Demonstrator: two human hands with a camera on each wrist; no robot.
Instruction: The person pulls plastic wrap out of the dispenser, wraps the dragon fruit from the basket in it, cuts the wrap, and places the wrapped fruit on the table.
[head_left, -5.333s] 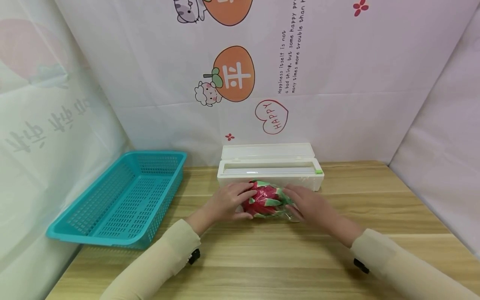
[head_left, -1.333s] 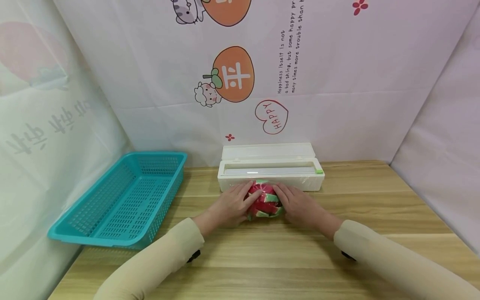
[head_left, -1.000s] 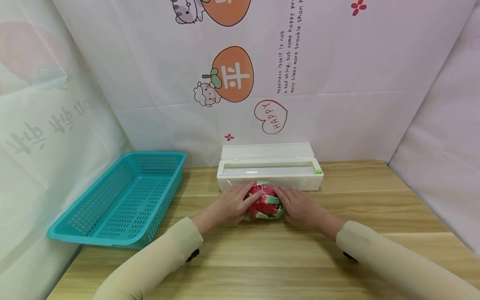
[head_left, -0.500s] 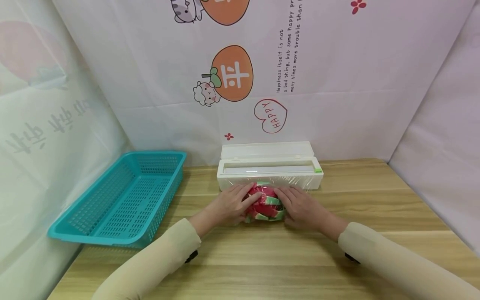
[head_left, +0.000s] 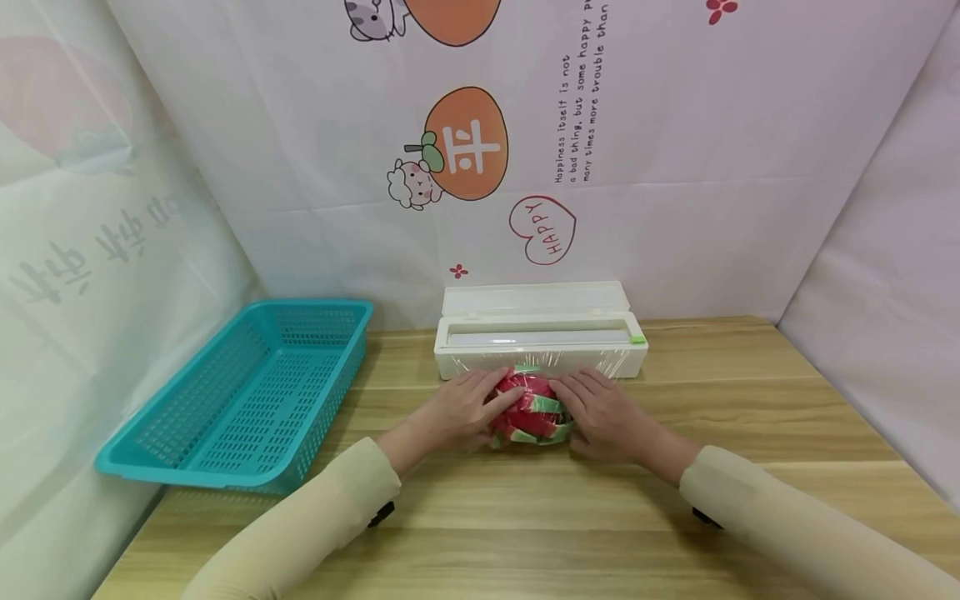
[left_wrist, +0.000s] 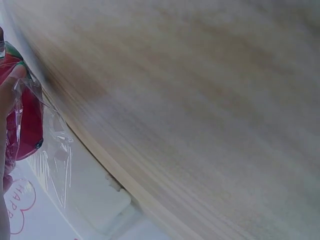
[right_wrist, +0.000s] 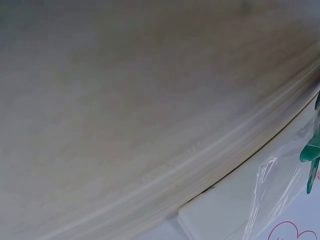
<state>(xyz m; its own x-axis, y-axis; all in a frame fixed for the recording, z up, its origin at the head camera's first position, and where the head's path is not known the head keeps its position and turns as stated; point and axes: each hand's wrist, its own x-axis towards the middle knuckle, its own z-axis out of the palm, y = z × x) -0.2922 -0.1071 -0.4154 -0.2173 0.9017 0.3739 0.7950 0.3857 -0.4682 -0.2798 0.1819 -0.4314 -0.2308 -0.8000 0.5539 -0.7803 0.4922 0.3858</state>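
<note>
A red dragon fruit [head_left: 531, 408] with green scale tips lies on its side on the table, wrapped in clear cling film. My left hand [head_left: 459, 410] holds its left end, thumb on the near side and fingers over the top. The right end is held by my right hand [head_left: 606, 414], whose fingers lie over the top. Behind the fruit stands a white cling film dispenser [head_left: 540, 360] with its lid up. Taut film with creases runs from it to the fruit. In the left wrist view, loose film [left_wrist: 59, 150] hangs by the fruit [left_wrist: 31, 122].
A turquoise plastic basket [head_left: 288, 454] with perforated sides stands at the left of the wooden table [head_left: 525, 533]. White printed cloth [head_left: 675, 208] hangs behind the table and at both sides. The dispenser carries a small green slider [head_left: 637, 340] at its right end.
Since the oldest frame my right hand has moved in and taken hold of the fruit's right end. Over the last second, both hands and fruit shift slightly nearer, and film creases at the dispenser show more.
</note>
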